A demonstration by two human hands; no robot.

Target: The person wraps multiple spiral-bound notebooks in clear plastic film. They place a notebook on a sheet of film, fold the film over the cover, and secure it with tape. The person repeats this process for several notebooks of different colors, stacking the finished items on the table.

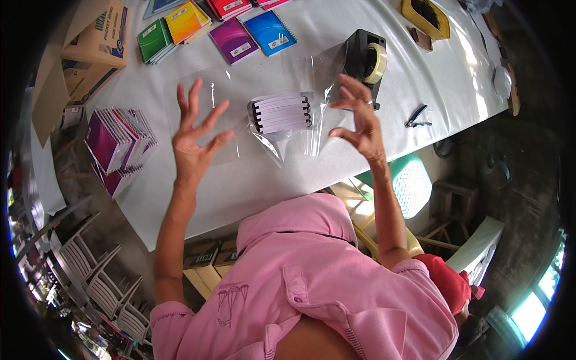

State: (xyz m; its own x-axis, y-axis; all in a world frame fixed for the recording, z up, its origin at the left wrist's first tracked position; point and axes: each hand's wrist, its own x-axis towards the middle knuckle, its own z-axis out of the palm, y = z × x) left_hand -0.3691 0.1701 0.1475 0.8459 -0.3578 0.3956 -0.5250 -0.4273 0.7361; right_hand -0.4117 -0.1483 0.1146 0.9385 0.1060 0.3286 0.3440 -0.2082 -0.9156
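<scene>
A small stack of spiral notebooks (279, 114) lies edge-on before me, white page edges showing and dark binding coils at both ends. Clear plastic film (273, 149) lies around and beneath it, creased and shiny near the stack. My left hand (195, 132) hovers to the left of the stack, fingers spread and holding nothing. On the other side, my right hand (361, 123) is raised with its fingers curved and apart, near the film's right edge; a ring shows on one finger. Neither hand touches the stack. Behind the right hand stands a black tape dispenser (354, 51) with a tape roll (376, 63).
Purple notebooks (111, 141) are piled at the table's left, near an open cardboard box (90, 54). Green (155, 41), yellow (185, 23), purple (234, 42) and blue notebooks (270, 33) lie at the back. Small cutters (418, 118) and a yellow tray (427, 18) sit right.
</scene>
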